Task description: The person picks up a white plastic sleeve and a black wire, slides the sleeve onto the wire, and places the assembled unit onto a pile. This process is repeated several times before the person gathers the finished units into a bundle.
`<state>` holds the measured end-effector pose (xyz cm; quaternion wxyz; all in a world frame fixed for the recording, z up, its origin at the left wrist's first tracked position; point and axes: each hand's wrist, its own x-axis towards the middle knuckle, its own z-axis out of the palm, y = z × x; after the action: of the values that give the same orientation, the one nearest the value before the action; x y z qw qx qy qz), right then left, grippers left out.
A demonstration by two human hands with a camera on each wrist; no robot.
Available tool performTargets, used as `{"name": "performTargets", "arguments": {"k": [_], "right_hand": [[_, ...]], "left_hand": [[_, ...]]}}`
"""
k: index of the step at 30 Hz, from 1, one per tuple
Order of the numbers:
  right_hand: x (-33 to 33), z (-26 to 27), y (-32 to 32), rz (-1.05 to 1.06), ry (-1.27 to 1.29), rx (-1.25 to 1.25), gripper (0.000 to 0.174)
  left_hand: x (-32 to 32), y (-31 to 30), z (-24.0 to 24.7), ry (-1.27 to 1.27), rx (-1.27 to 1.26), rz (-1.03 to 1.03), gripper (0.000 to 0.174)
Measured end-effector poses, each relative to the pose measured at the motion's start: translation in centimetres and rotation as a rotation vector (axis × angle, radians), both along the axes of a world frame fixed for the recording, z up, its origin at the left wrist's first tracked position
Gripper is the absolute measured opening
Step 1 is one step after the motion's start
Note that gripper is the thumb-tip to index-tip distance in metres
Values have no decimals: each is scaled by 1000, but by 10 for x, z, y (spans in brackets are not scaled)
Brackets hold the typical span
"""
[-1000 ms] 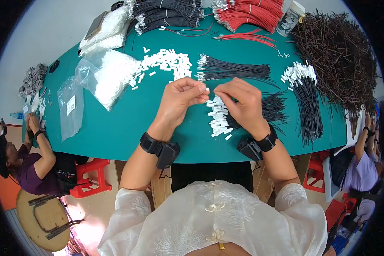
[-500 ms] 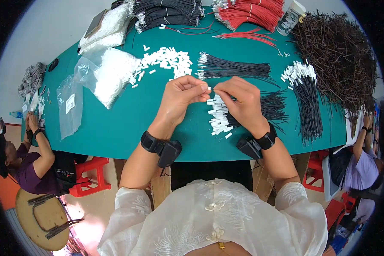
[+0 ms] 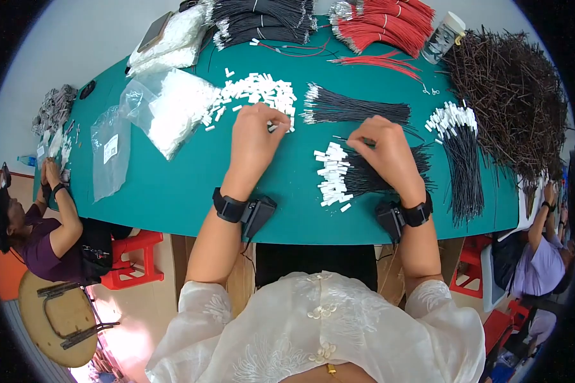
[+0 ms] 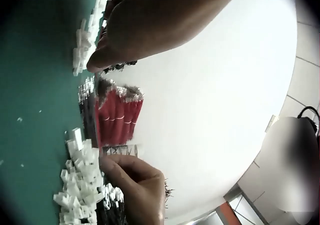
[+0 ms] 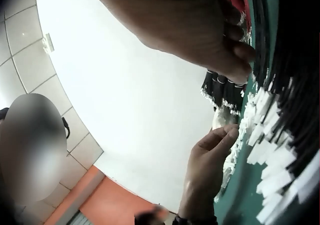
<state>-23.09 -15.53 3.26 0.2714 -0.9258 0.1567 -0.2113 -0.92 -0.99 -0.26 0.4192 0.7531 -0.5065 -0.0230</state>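
A black wire [image 3: 342,138] is pinched by the right hand [image 3: 388,145] beside the white-capped bundle [image 3: 366,177], its tip left projecting, apparently for access. Loose white connectors [image 3: 269,90] are heaped within easy reach, it seems, of the left hand [image 3: 252,140], whose grip on any cannot be told.

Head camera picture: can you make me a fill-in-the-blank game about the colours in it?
The loose pieces just beyond the left hand are coloured ____.
The wires by the right hand are coloured ____.
Beside the cup, the thick wire bundles are coloured ____.

Missing words: white; black; red.
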Motion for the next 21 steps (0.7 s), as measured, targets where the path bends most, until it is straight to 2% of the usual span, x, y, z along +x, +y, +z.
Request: {"name": "performTargets", "arguments": {"k": [2, 8, 11, 15, 21], "right_hand": [[3, -10, -4, -82, 27, -110, 11], [11, -28, -5, -128, 52, -200, 7], [16, -30, -4, -133, 189, -348, 4], [16, -31, 0, -139, 179, -404, 3], [13, -32, -6, -125, 72, -228, 6]], "left_hand": [[-2, -2, -4, -169, 74, -37, 20], [-7, -8, -5, -267, 102, -24, 23], [-9, -8, -5, -307, 156, 28, 23], [-15, -9, -1, -358, 159, 53, 22], [-13, -7, -1, -352, 184, 36, 22]]}}
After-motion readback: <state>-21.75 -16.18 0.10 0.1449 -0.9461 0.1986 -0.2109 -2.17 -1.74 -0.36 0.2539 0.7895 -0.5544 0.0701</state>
